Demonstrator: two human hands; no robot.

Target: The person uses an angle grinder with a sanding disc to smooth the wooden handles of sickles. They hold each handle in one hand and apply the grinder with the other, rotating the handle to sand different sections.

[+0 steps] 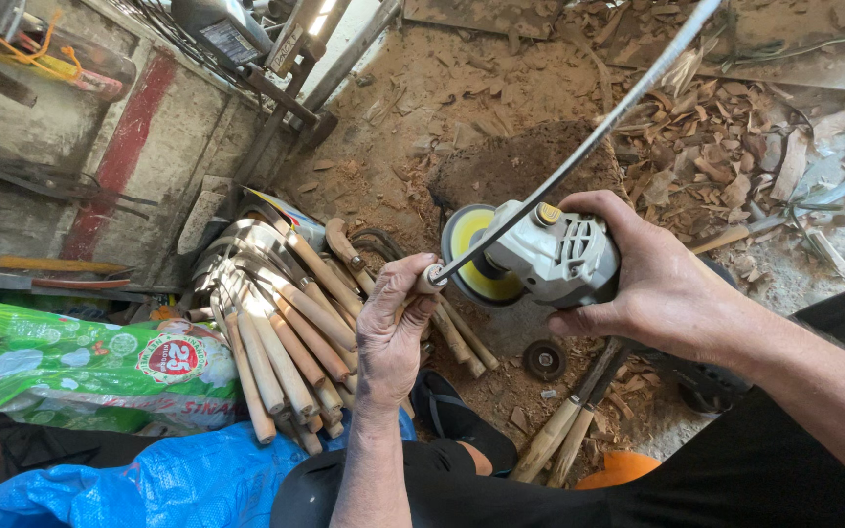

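My right hand [652, 279] grips the grey body of an angle grinder [550, 256] with a yellow disc [471, 256] facing left. A thin metal rod [579, 152] runs from the upper right down to the grinder's head. My left hand [393, 318] pinches the rod's lower end right at the disc. Both hands are above my lap, over a dirt floor.
A pile of sickles with wooden handles [286, 337] lies left of my left hand. A green printed bag [80, 362] and blue plastic sheet [178, 484] sit at lower left. Wood chips [706, 137] cover the ground at upper right. A spare dark disc [544, 359] lies below the grinder.
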